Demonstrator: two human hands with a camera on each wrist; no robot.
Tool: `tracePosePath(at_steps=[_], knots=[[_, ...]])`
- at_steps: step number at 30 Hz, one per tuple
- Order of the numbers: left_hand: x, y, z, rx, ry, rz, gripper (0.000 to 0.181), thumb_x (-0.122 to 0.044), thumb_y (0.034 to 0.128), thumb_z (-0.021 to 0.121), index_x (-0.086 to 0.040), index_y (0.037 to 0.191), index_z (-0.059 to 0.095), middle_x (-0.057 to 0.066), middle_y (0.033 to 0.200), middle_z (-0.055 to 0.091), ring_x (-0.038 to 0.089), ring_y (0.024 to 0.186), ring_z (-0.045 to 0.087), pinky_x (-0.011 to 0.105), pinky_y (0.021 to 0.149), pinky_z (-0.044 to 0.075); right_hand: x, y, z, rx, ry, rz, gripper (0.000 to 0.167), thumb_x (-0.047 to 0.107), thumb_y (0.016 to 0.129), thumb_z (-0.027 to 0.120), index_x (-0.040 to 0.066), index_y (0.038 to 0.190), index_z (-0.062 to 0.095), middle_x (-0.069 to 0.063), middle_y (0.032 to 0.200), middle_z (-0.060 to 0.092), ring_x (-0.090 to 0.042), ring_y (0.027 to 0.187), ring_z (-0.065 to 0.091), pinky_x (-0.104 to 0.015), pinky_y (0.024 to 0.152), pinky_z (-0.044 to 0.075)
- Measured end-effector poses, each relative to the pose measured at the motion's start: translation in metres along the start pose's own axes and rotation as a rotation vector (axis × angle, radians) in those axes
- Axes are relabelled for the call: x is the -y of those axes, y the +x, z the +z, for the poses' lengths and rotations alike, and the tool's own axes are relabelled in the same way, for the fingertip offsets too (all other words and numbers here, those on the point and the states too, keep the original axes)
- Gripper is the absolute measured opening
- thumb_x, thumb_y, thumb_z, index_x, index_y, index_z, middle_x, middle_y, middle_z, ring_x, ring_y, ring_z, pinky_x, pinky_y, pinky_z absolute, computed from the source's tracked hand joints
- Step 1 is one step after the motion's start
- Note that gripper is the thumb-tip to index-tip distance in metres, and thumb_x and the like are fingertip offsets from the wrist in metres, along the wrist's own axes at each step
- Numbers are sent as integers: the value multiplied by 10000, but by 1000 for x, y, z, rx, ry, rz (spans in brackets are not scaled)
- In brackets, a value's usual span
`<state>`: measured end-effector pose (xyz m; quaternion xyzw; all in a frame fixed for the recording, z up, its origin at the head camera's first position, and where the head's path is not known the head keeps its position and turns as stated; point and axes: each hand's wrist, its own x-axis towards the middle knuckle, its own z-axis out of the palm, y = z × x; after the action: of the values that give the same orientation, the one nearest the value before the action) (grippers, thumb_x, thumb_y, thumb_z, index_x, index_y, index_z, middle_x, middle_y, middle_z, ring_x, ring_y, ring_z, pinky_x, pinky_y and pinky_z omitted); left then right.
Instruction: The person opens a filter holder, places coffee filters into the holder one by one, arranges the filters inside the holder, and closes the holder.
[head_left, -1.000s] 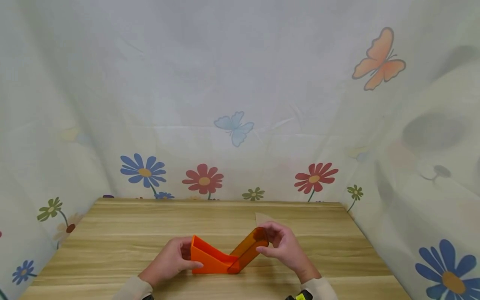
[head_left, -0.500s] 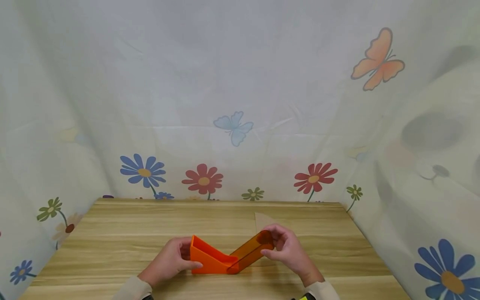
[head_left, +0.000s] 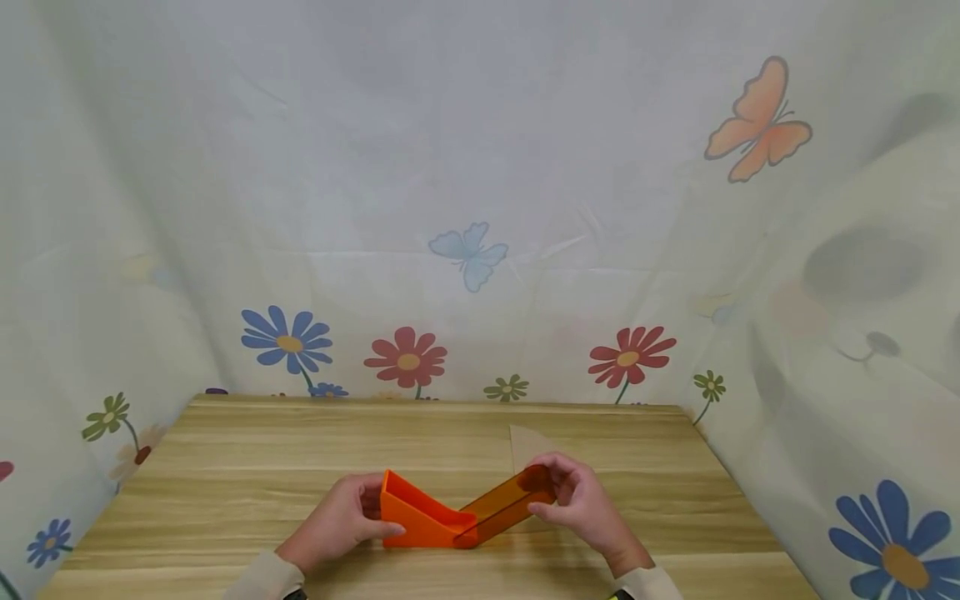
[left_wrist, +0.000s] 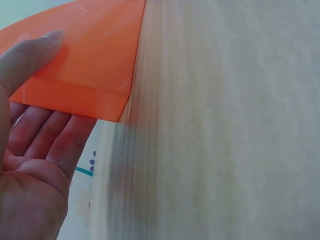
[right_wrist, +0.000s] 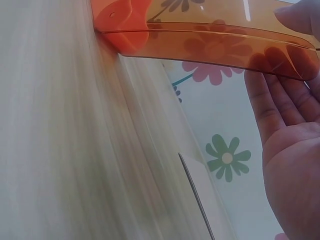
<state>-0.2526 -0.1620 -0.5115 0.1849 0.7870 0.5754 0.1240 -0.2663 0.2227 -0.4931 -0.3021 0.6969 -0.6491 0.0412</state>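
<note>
An orange open-topped plastic case (head_left: 420, 521) stands on the table, tapering toward its right end. My left hand (head_left: 337, 518) grips its tall left end; in the left wrist view the thumb lies on one side of the orange case (left_wrist: 95, 55) and the fingers on the other. A see-through amber cover (head_left: 502, 508) joins the case at the low right end and slants up to the right. My right hand (head_left: 585, 504) pinches the cover's raised end. The right wrist view shows the amber cover (right_wrist: 200, 42) meeting the orange part at a round joint.
A thin pale sheet (head_left: 527, 444) lies on the wooden table (head_left: 300, 442) behind my right hand, its edge also visible in the right wrist view. A curtain (head_left: 480, 167) printed with flowers and butterflies surrounds the table's back and sides.
My right hand has moved right and slightly down with the cover's end, so the cover leans lower and farther from the case. My left hand and the case have stayed in place.
</note>
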Motion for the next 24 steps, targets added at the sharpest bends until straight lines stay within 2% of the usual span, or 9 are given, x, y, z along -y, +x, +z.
tracePosePath(at_steps=[6, 15, 17, 21, 24], knots=[[0, 0, 0, -3, 7, 0, 526, -347, 792, 890, -161, 1245, 696, 17, 1168, 757, 200, 991, 705, 202, 863, 577, -3, -1, -1, 11, 2, -24, 437, -67, 868, 752, -82, 1262, 563, -324, 1220, 627, -156, 1076, 688, -240, 950, 574], [-1, 0, 0, -3, 4, -2, 528, -328, 797, 888, -154, 1254, 691, 21, 1172, 755, 204, 992, 706, 261, 892, 596, -2, 0, -3, 21, -17, -15, 444, -47, 870, 761, -69, 1269, 568, -343, 1227, 617, -167, 1086, 688, -240, 960, 570], [0, 0, -1, -1, 10, -3, 527, -341, 797, 887, -164, 1254, 692, 16, 1172, 755, 209, 997, 708, 261, 896, 596, -1, 0, -4, 34, -26, -8, 458, -37, 876, 760, -51, 1294, 572, -301, 1250, 635, -176, 1111, 685, -240, 973, 564], [1, 0, -2, 3, 21, 2, 527, -369, 793, 885, -182, 1247, 696, 4, 1168, 756, 215, 1002, 711, 255, 896, 594, 7, 3, -8, 68, -19, 10, 467, -6, 933, 704, -29, 1374, 551, -255, 1336, 629, -193, 1204, 661, -244, 1023, 538], [2, 1, -1, 5, 21, 7, 522, -375, 792, 885, -184, 1240, 700, 3, 1165, 758, 212, 999, 713, 249, 895, 592, 13, 6, -12, 61, -31, 25, 412, 27, 998, 609, -12, 1403, 544, -286, 1376, 601, -214, 1248, 644, -235, 1043, 521]])
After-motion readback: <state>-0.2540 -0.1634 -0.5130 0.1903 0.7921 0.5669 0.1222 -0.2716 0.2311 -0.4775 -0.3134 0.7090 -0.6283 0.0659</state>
